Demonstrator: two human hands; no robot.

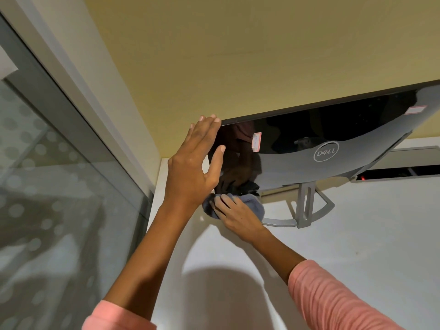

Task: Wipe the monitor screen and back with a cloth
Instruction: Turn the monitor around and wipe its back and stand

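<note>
Head camera looks down at my two hands and the back of the monitor point(297, 160). A round silver ring on the back has the word DELL point(326, 151) inside it. The back is shiny black near the top and smooth grey lower down, and it curves like a bowl. It stands on a white table point(357, 258), close to a yellow wall point(238, 55).

Two small pink and white stickers are on it, one near my left hand point(257, 142) and one far off at the other end point(415, 109). Their writing is too small for me to read.

My left hand point(192, 163) lies flat on the monitor's edge, with its fingers straight and close together and the thumb on the shiny back. My right hand point(234, 214) presses a soft, fuzzy blue-grey cloth point(252, 204) against the bottom corner of the monitor. Those fingers are bent over the cloth and hold it.

A grey metal stand point(306, 206) with a curved foot holds the monitor up. My sleeves point(333, 298) are pink and ribbed. A glass wall with pale dots point(47, 186) is on my left.
</note>
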